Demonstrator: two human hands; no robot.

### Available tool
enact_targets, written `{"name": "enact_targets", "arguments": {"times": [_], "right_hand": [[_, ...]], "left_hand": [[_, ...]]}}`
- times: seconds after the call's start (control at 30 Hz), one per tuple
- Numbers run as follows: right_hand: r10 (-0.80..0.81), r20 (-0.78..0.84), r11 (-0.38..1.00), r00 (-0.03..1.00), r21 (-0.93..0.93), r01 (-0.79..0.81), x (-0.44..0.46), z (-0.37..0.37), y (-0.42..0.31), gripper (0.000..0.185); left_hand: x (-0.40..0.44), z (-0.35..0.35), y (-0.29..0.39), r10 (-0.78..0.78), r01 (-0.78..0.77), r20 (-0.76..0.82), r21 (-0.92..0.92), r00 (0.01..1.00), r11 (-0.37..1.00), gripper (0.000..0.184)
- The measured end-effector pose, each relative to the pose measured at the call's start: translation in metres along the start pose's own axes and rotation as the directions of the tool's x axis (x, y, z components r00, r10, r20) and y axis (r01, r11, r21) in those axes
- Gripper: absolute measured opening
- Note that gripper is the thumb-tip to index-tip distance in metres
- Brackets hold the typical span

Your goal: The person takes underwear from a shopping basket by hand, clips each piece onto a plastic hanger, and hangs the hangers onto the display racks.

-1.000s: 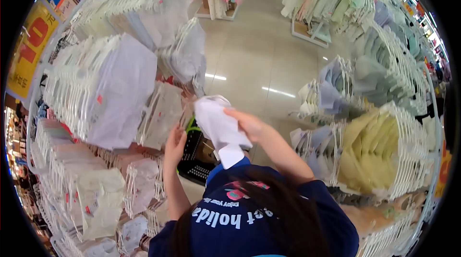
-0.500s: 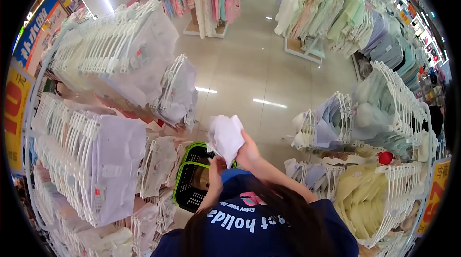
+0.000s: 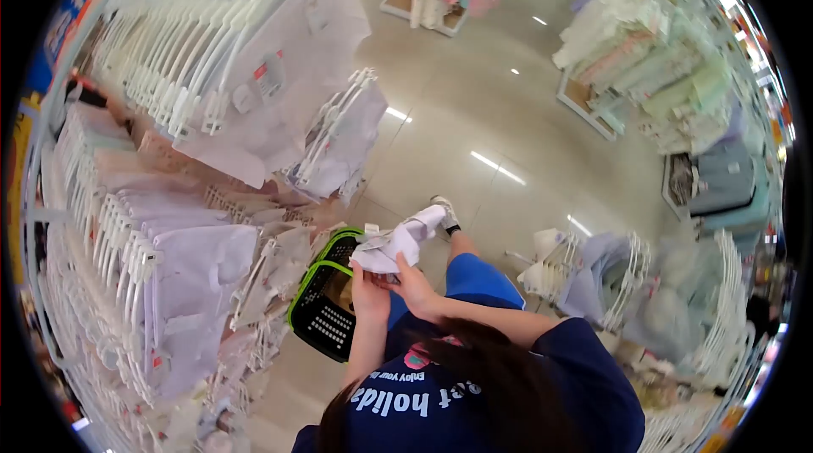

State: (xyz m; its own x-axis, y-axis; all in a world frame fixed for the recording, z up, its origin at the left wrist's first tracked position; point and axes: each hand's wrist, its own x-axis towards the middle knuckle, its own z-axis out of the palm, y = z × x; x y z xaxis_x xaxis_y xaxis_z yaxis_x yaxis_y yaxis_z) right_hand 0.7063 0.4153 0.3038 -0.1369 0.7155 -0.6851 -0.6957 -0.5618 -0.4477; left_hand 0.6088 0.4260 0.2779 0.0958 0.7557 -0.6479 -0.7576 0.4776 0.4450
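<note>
A small, folded pale lilac garment (image 3: 400, 246) is held out in front of my body, with a light tag at its far left end. My left hand (image 3: 370, 294) grips its near left edge. My right hand (image 3: 416, 288) closes on the near edge a little to the right, fingertips almost meeting the left ones. Beside my left forearm is a black shopping basket (image 3: 326, 324) with a bright green rim and handle. How the basket is supported cannot be seen.
To the left, racks carry lilac garments (image 3: 199, 284) and larger pale pieces (image 3: 279, 72) on white hangers. More hung garments (image 3: 597, 271) stand close on the right. Clothing stands (image 3: 644, 63) rise from the tiled floor (image 3: 440, 114) farther off. My shoe (image 3: 445, 212) shows ahead.
The garment has gone from upright and bunched to lower and stretched out sideways. Both hands have come together at its near edge. My view has turned left, and a leg has come forward.
</note>
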Motion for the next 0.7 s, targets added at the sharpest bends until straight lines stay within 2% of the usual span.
{"name": "enact_targets", "arguments": {"times": [0.07,0.13,0.2,0.23,0.3,0.43,0.53,0.6,0.63,0.67,0.7], "right_hand": [[0.085,0.041,0.992,0.996,-0.101,-0.081,0.017,-0.006,-0.002,0.053],[0.109,0.089,0.955,0.99,-0.286,-0.079,0.038,-0.021,-0.003,0.056],[0.143,0.122,0.913,0.982,-0.4,-0.084,0.048,-0.026,-0.021,0.058],[0.212,0.127,0.895,0.969,-0.424,-0.14,0.048,-0.025,-0.039,0.059],[0.332,0.125,0.853,0.935,-0.462,-0.242,0.05,-0.022,-0.072,0.059],[0.42,0.085,0.745,0.903,-0.601,-0.29,0.073,-0.037,-0.116,0.058],[0.536,0.031,0.646,0.844,-0.658,-0.386,0.098,-0.059,-0.135,0.053],[0.606,-0.039,0.566,0.794,-0.68,-0.466,0.109,-0.063,-0.149,0.049],[0.694,0.002,0.518,0.72,-0.696,-0.497,0.114,-0.065,-0.161,0.05],[0.734,0.01,0.436,0.679,-0.774,-0.46,0.118,-0.065,-0.17,0.051],[0.771,0.009,0.351,0.636,-0.84,-0.413,0.119,-0.064,-0.18,0.053]], "left_hand": [[0.015,0.002,-0.006,0.101,-0.098,-0.04,0.087,0.994,0.991,0.048],[0.032,0.0,-0.011,0.009,-0.014,-0.1,-0.043,0.995,0.999,0.048],[0.047,-0.003,-0.023,0.055,-0.061,-0.142,-0.036,0.988,0.998,0.047],[0.049,0.008,-0.026,0.075,-0.096,-0.223,-0.085,0.972,0.992,0.047],[0.054,0.029,-0.033,0.091,-0.163,-0.369,-0.168,0.925,0.972,0.047],[0.063,0.068,-0.054,0.34,-0.419,-0.433,-0.099,0.835,0.902,0.041],[0.072,0.096,-0.064,0.327,-0.49,-0.601,-0.125,0.729,0.862,0.041],[0.075,0.111,-0.068,0.425,-0.556,-0.626,-0.015,0.653,0.831,0.042],[0.074,0.122,-0.068,0.475,-0.574,-0.641,0.064,0.604,0.816,0.041],[0.071,0.133,-0.066,0.521,-0.585,-0.65,0.142,0.553,0.798,0.041],[0.066,0.138,-0.066,0.559,-0.57,-0.61,0.204,0.561,0.796,0.041]]}}
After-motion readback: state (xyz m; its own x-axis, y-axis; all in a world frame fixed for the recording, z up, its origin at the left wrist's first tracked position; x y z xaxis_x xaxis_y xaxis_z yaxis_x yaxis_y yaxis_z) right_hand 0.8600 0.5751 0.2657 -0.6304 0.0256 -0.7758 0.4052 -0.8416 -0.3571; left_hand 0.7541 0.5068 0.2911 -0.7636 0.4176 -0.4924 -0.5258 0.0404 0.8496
